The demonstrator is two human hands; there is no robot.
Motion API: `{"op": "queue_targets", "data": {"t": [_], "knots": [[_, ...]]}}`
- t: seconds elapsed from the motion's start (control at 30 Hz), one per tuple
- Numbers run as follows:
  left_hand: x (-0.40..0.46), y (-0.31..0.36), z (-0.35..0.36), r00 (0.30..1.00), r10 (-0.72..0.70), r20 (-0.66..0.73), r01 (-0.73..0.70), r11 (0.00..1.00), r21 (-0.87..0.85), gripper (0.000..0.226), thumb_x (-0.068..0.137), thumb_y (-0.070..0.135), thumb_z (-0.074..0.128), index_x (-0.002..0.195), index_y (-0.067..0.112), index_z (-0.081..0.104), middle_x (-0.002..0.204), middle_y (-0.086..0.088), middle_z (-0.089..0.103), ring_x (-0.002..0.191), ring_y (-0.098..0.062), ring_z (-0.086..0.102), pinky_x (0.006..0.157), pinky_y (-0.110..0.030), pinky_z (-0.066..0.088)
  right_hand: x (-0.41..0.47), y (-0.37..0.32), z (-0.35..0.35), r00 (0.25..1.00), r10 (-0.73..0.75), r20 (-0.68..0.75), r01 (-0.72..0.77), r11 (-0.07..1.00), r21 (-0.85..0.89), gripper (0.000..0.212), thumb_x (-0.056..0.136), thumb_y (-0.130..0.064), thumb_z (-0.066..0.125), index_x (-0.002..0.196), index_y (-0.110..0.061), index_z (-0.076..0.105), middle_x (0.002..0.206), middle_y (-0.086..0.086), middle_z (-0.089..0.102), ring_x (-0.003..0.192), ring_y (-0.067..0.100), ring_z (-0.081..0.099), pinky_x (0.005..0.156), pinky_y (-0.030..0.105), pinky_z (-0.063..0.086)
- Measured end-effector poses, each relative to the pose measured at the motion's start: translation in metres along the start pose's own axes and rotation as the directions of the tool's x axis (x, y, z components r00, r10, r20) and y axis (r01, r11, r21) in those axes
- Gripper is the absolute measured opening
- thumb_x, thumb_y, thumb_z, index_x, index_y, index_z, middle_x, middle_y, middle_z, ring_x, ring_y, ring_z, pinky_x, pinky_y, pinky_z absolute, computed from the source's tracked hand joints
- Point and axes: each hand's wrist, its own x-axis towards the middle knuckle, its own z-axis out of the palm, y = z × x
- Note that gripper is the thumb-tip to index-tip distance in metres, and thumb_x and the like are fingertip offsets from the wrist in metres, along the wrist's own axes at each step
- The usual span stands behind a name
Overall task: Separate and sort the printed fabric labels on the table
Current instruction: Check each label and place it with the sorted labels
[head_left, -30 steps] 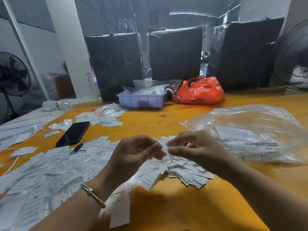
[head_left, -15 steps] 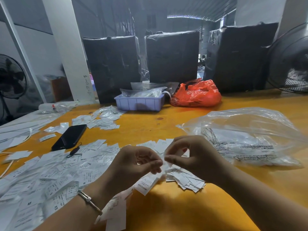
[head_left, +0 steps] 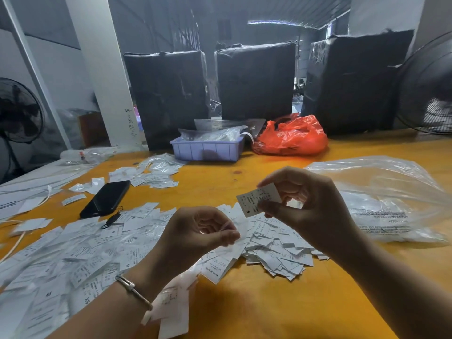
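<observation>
At the centre of the frame, a person's two bare hands hovered above a yellow-orange wooden table (head_left: 244, 314). The right hand (head_left: 310, 211), just right of centre, pinched a single small white printed fabric label (head_left: 259, 199) between thumb and fingertips, lifted clear of the table; an "S" showed at its lower edge. The left hand (head_left: 198, 231), slightly lower and left, had its fingers curled around a strip of white joined labels (head_left: 215, 263) that trailed down under the wrist toward the bottom edge of the frame.

Directly beneath the hands lay a small heap of loose cut white labels (head_left: 276, 253). A much wider spread of white labels (head_left: 61, 260) covered the lower left of the frame. A black smartphone (head_left: 105, 199) lay left of centre, near that spread. At the right sat a crumpled clear plastic bag (head_left: 381, 204) with printed text. At upper centre stood a pale purple plastic tray (head_left: 208, 150) beside an orange-red plastic bag (head_left: 291, 138).

Likely risks from here — the separated label was light and held only at one edge, so a loosened pinch or a draught could drop it onto the wrong heap. The two piles lay close together, so sizes could get mixed. The hanging strip could also sweep through the loose labels below and scatter them
</observation>
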Motion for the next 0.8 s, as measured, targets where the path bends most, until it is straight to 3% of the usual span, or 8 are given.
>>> {"op": "queue_targets", "data": {"t": [0.3, 0.57, 0.8], "knots": [[0.0, 0.0005, 0.0013, 0.998, -0.006, 0.055, 0.008, 0.999, -0.043, 0.013, 0.072, 0.028, 0.076, 0.08, 0.018, 0.074, 0.077, 0.0, 0.074, 0.067, -0.012, 0.071, 0.064, -0.017, 0.055, 0.0008, 0.0006, 0.0038, 0.99, -0.078, 0.119, 0.082, 0.996, -0.031, 0.016, 0.073, -0.012, 0.078, 0.087, -0.014, 0.071, 0.082, -0.008, 0.073, 0.073, 0.012, 0.068, 0.064, 0.031, 0.055], [0.0008, 0.0012, 0.0028, 0.995, -0.032, 0.091, 0.043, 0.992, -0.116, 0.011, 0.074, 0.02, 0.075, 0.081, 0.012, 0.074, 0.075, -0.005, 0.075, 0.066, -0.015, 0.071, 0.063, -0.017, 0.054, 0.0004, 0.0071, 0.0042, 0.984, -0.08, 0.162, 0.102, 0.986, -0.129, 0.013, 0.077, -0.008, 0.077, 0.085, -0.017, 0.073, 0.079, -0.01, 0.072, 0.074, 0.011, 0.067, 0.065, 0.032, 0.054], [0.0012, 0.0016, 0.0037, 0.993, -0.06, 0.099, 0.073, 0.989, -0.129, 0.014, 0.074, 0.018, 0.074, 0.082, 0.005, 0.074, 0.072, -0.008, 0.074, 0.065, -0.018, 0.07, 0.063, -0.02, 0.054, 0.0002, 0.0079, 0.0046, 0.979, -0.048, 0.197, 0.087, 0.978, -0.191, 0.016, 0.078, -0.004, 0.075, 0.077, -0.02, 0.073, 0.069, -0.018, 0.067, 0.067, 0.005, 0.061, 0.061, 0.017, 0.046]]}}
